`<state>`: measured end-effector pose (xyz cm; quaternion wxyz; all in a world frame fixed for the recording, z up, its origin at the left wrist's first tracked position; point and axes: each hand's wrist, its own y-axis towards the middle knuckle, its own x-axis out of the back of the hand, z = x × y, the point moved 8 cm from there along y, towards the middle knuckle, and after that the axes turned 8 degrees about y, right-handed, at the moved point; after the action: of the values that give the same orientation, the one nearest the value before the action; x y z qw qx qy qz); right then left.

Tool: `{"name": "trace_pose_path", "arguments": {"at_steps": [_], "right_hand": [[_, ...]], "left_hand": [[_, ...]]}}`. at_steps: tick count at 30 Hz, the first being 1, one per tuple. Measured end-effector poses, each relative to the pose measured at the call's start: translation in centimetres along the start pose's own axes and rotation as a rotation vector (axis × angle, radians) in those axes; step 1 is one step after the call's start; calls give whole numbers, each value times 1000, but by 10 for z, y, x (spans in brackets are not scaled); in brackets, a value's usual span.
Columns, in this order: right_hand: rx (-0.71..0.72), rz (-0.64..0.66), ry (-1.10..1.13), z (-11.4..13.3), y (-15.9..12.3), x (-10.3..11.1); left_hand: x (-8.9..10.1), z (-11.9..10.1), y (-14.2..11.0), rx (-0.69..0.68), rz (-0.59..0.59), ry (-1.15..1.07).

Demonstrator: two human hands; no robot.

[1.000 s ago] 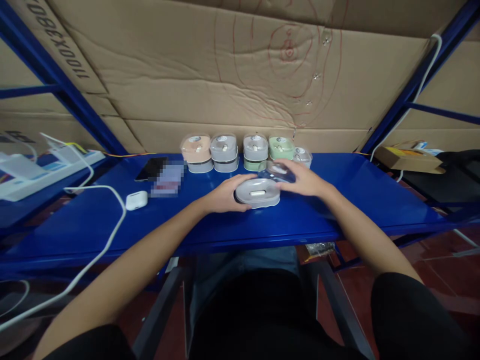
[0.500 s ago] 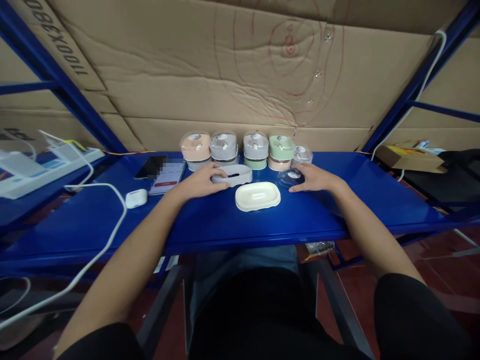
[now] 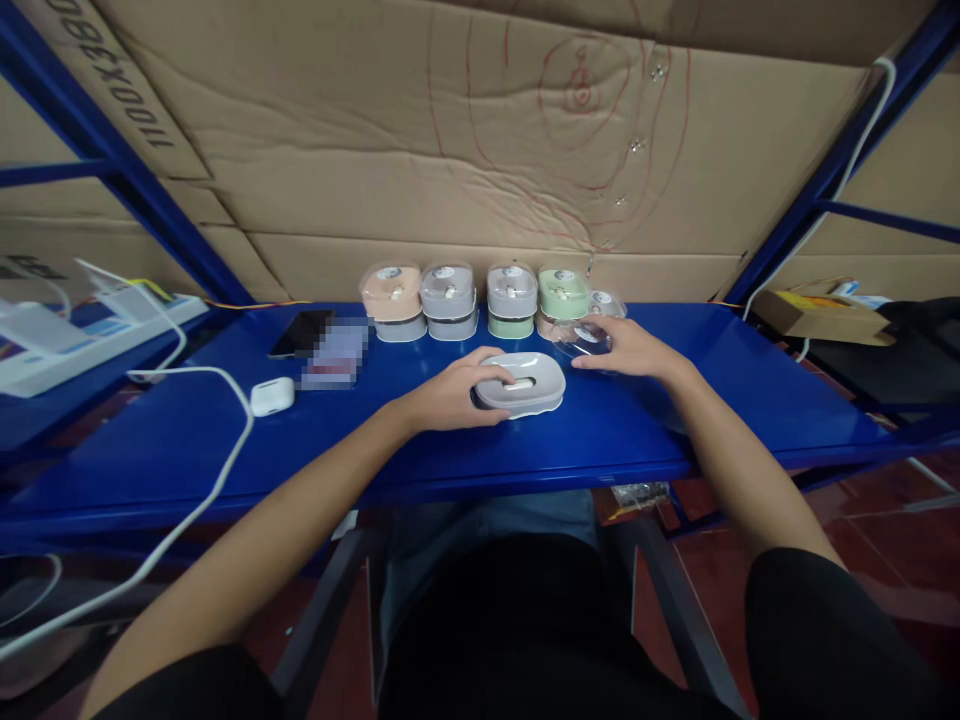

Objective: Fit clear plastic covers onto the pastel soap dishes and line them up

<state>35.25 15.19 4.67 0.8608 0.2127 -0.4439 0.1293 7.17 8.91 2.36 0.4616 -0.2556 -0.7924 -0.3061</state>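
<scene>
Two hands at blue steel bench (image 3: pixel 187 440): left hand (image 3: pixel 450 395) grips grey oval plastic case (image 3: pixel 529 385) mid-bench, right hand (image 3: pixel 626 350) lies on clear lid (image 3: pixel 583 340), grip unclear. Cardboard backing (image 3: pixel 337 170) far side, printed 1100X380.

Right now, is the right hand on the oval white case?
No, the right hand is on a clear dome; the left hand is on the case.

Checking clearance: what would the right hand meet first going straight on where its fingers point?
The right hand meets the clear plastic lid first, seemingly touching it already; depth is unclear.
</scene>
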Motion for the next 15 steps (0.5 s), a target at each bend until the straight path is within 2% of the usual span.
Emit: {"name": "trace_pose_path", "arguments": {"at_steps": [3,6,9,11,15], "right_hand": [[38,-34,42,7,0,0],[179,-43,122,34,0,-8],[365,55,130,76,-2,-31],[417,139,100,97,-3,-50],[407,227,64,108,-2,-75]], "left_hand": [[-6,7,1,26,11,-20],[-9,17,2,89,-15,-123],[-16,21,3,113,-39,-280],[-22,23,5,108,-44,-362],[-25,30,6,118,-49,-396]]}}
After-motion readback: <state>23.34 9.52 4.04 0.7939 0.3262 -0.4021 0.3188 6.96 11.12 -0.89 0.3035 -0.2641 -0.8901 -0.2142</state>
